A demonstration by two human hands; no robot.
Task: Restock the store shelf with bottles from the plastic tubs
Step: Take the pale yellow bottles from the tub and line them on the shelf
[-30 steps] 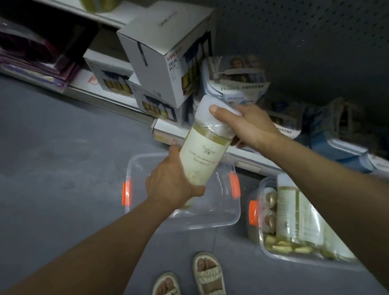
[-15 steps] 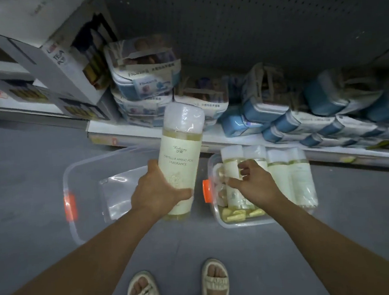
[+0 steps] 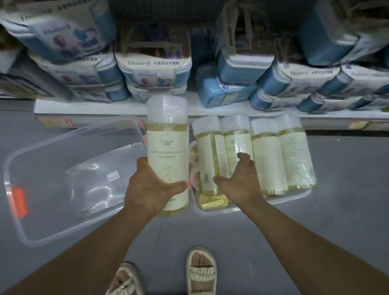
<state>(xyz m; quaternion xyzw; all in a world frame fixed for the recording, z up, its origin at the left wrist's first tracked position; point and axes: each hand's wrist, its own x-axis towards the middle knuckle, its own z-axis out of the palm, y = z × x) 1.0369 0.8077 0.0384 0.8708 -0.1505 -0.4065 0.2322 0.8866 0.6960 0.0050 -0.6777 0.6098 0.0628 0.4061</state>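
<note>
Left grip (image 3: 152,188) wrapped round a held bottle (image 3: 169,154) at frame centre. Right grip (image 3: 240,178) curled onto a tub bottle (image 3: 236,144) in the full tub (image 3: 286,198), centre right. Best clasped at mid-label, lifted straight, clear of neighbours.

Place: a shop aisle, seen from above at floor level.
Shelf (image 3: 125,104): a low white retail shelf with a price strip along its front edge.
Backing: dark pegboard (image 3: 177,4) behind the shelf.
Stock: stacked blue boxes (image 3: 154,66) in printed "Frozen II" sleeves, many alike.
Floor (image 3: 355,193): grey, with two clear tubs (image 3: 32,225), one holding matching bottles (image 3: 268,155).
</note>
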